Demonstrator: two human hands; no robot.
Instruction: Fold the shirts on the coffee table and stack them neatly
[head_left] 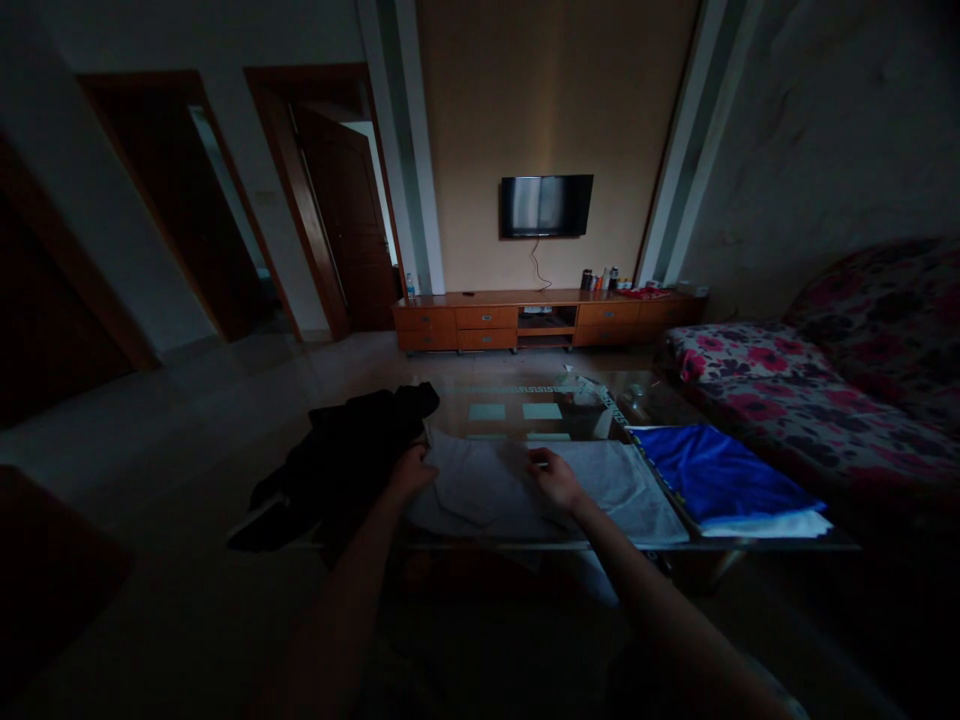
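1. Left hand closed on left edge of grey garment, pinching cloth.
2. Right hand flat on same garment, fingers spread, pressing near middle.
3. Grey garment spread on glass bench, front part; partly smoothed, one fold seemingly made at left, not yet a compact stack.
4. Blue cloth folded over a white piece, just right of garment; looks finished.
5. Dark clothing heaped at bench's left end, draping off, apparently unfolded.
6. Room dim; finer detail unclear.
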